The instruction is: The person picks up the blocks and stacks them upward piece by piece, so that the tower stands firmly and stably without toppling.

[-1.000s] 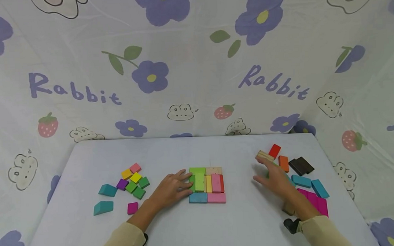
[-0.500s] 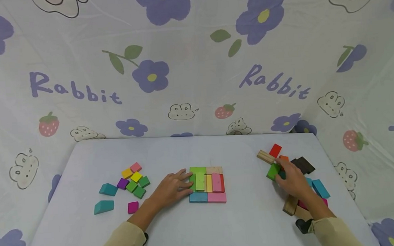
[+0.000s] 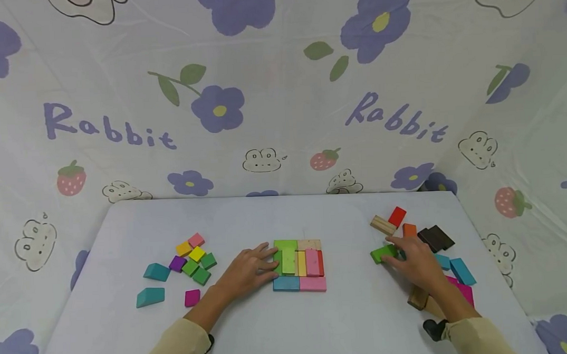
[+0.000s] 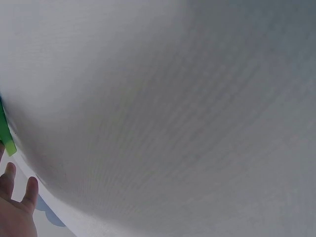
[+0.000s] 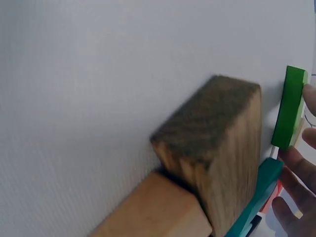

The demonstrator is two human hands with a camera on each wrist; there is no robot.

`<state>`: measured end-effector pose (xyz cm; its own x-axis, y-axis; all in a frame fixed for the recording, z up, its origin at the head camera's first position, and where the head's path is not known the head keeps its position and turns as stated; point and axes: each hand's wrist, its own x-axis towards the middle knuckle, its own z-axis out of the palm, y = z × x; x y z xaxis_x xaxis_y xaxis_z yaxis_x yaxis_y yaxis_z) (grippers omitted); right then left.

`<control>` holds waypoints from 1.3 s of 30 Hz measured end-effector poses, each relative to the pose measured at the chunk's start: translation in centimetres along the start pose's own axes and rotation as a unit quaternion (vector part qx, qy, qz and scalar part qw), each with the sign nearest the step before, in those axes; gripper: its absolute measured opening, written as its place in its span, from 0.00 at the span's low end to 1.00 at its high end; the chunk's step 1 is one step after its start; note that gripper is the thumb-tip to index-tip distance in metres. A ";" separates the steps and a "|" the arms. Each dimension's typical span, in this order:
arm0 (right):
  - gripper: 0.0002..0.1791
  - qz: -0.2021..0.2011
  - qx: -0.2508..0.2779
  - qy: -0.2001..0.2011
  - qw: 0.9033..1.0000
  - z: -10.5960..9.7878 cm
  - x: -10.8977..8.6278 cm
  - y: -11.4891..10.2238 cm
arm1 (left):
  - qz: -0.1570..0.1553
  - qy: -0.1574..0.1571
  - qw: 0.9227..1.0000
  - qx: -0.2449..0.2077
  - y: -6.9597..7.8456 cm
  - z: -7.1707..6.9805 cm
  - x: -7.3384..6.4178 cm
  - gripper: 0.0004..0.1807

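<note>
Left hand [image 3: 246, 272] rests on the table with fingers spread, the tips touching the left side of a flat arrangement of coloured wooden blocks. A light green block [image 3: 288, 263] and a pink block [image 3: 311, 263] lie on top of it; a blue block [image 3: 286, 284] forms its front left corner. Over to the right, the right hand [image 3: 417, 261] pinches the right end of a green block [image 3: 382, 253] between thumb and fingers, low over the table. In the right wrist view that green block [image 5: 289, 107] is at the right edge, beside the fingertips.
Near the right hand lie a striped wooden block [image 3: 383, 225], a red block [image 3: 397, 217], dark brown blocks [image 3: 437, 238], magenta blocks [image 3: 465, 294] and a brown block [image 3: 417, 298]. On the left are several small cubes [image 3: 197, 253] and two teal wedges [image 3: 156, 272].
The right hand reached into the right-hand pile and took hold of the green block. The block has shifted left and slightly nearer, and turned. The left hand has stayed in place.
</note>
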<state>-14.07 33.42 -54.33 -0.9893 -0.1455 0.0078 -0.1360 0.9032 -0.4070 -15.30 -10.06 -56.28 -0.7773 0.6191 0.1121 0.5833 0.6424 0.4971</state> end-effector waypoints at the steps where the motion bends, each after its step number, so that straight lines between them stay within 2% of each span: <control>1: 0.30 -0.004 -0.007 0.002 1.000 0.1 0.0 -0.1 | 0.000 0.000 1.000 0.001 0.0 0.0 0.0 0.21; 6: 0.24 -0.012 -0.025 0.002 1.000 0.2 -0.2 -0.3 | -0.001 0.002 1.000 0.006 0.0 0.1 0.1 0.21; 12: 0.23 -0.016 -0.021 -0.005 1.000 0.3 -0.3 -0.1 | -0.001 0.002 1.000 0.011 0.0 0.1 0.1 0.21; 18: 0.23 -0.021 0.011 -0.014 1.000 0.3 -0.3 -0.3 | 0.000 0.003 1.000 0.007 -0.1 0.1 0.1 0.21; 22: 0.23 -0.046 0.043 -0.007 0.998 0.5 -0.2 -0.9 | -0.001 0.002 1.000 0.005 0.0 0.1 0.1 0.21; 27: 0.23 -0.095 0.048 0.020 0.994 0.8 0.2 -3.3 | -0.003 0.001 1.000 0.005 0.1 0.0 0.1 0.21; 33: 0.23 -0.111 0.030 0.020 0.993 1.7 1.1 -7.2 | -0.005 0.001 1.000 0.000 0.1 -0.1 0.0 0.21; 39: 0.23 -0.155 0.020 0.042 0.987 2.9 1.9 -10.7 | -0.004 -0.002 1.000 -0.001 0.1 -0.1 0.0 0.21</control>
<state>-14.36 22.29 -52.63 -0.9012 -0.3776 0.2129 -0.4331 0.8036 -0.4083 -15.29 -10.02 -56.15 -0.7812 0.6155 0.1045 0.5763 0.6465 0.4999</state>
